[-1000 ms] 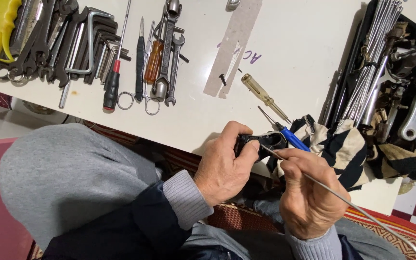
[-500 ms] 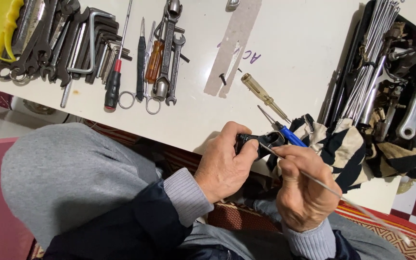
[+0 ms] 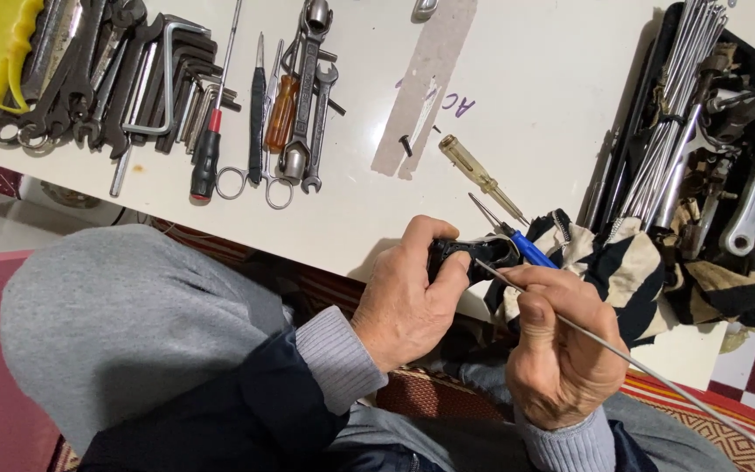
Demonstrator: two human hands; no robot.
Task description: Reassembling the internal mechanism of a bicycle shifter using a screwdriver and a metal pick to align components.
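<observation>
Close-up: both hands busy w/ a small black part at the table edge.
L hand (image 3: 408, 301) grips the black part (image 3: 469, 253), held just off the white table (image 3: 552, 96); R hand (image 3: 561, 345) pinches a thin metal rod (image 3: 640, 367), tip at the part. Blue-handled screwdriver (image 3: 530, 249) & striped cloth (image 3: 622, 271) just beside; wrenches (image 3: 308, 96) well apart.
</observation>
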